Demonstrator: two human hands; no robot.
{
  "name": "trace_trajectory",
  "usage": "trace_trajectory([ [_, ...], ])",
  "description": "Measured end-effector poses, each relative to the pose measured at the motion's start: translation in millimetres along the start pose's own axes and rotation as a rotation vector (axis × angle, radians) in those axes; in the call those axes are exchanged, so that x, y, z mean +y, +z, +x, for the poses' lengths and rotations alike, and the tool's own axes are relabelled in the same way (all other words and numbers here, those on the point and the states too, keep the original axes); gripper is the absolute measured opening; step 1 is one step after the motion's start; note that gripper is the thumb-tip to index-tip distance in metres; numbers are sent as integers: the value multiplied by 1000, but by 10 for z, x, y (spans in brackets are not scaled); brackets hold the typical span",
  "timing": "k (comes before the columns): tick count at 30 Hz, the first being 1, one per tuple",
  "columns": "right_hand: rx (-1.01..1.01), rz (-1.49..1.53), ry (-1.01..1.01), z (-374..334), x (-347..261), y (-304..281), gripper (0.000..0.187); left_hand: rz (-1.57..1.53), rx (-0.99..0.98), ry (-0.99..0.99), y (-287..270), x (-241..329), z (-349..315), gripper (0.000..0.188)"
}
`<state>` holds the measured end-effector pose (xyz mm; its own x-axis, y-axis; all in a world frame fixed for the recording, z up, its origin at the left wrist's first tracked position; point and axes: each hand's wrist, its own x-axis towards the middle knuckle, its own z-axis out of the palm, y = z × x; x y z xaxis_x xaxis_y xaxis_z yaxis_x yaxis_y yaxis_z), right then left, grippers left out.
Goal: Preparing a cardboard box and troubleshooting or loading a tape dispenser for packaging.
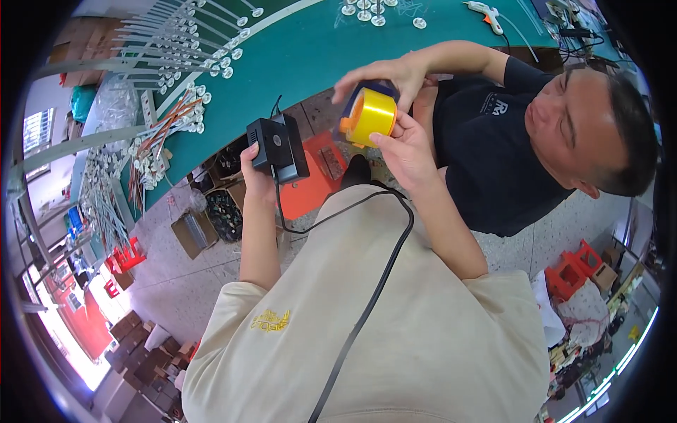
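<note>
My left hand (258,176) grips a black box-shaped device (264,144) with a round mark on its face; a black cable runs from it across my shirt. In my right hand (405,151) is a roll of shiny yellow tape (377,116), pinched at its lower right edge. An orange piece (346,125) shows at the roll's left side. Just behind the roll is a dark blue object (381,87), mostly hidden. Another person's hand (391,72) reaches over it from the right, its fingers partly blurred; whether it touches the tape cannot be told.
Beyond my hands runs a green worktable (296,56), with many white-based rods (197,42) at its left and a glue gun (486,15) at far right. The other person (508,141) sits close on my right. Below are an orange stool (303,190) and an open carton (192,233).
</note>
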<state>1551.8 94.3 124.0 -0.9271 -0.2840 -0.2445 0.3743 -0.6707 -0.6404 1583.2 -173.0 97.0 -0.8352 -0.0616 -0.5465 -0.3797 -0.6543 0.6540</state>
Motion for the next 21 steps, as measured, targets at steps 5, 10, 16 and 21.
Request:
trace_trajectory([
  [5,89,191,-69,99,47,-75,43,-15,-14,2,191,81,183,58],
  [10,194,263,-106,191,-87,-89,34,-63,-95,0,263,143,303,58],
  [16,443,159,-121,433,-238,-193,34,-115,-162,-20,158,107,475,56],
  [21,513,23,-233,353,-283,-112,35,-146,-207,12,43,84,434,54],
])
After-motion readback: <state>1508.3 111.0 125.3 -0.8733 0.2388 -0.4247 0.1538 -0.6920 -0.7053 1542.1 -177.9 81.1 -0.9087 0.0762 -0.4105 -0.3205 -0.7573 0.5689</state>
